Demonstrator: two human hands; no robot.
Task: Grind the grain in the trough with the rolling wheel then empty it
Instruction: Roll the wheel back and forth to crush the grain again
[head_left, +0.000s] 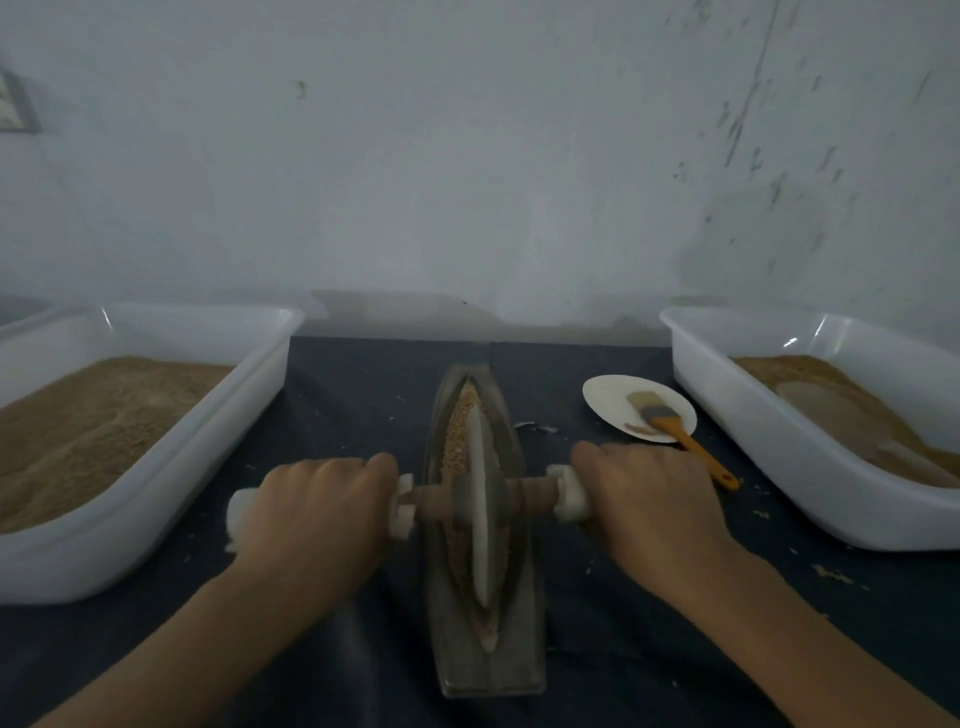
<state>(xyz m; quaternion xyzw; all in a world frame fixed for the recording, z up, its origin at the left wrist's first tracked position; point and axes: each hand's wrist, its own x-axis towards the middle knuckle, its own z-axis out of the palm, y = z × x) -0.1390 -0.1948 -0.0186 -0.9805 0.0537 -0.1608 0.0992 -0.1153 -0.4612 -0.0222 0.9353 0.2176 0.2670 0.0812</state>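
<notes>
Grain (457, 431), a tan, coarse, still mostly whole-looking fill, lies along the groove of the long grey boat-shaped stone trough (485, 660), which sits lengthwise on the dark cloth-covered table (363, 384) between the two hands. Standing on edge in that groove is the pale grey disc-shaped rolling wheel (480, 519), near the middle of the trough's length, with its brown wooden axle (524, 496) reaching out to either side. The left hand (311, 514) has its fingers curled round the white padded grip on its end of the axle, and the right hand (644, 499) wraps the matching grip on the other end. To grind well, I judge both hands should bear down evenly so the wheel stays upright and does not ride up one wall, and each stroke should run the full length of the groove, since the far end holds grain that looks least broken. Short, tilted strokes would likely spill grain onto the cloth. Emptying seems some way off; the white paper plate (608, 400) with the orange-handled brush (675, 431) and the large white plastic tubs of brown meal, one left (171, 332) and one right (779, 447), wait close by.
</notes>
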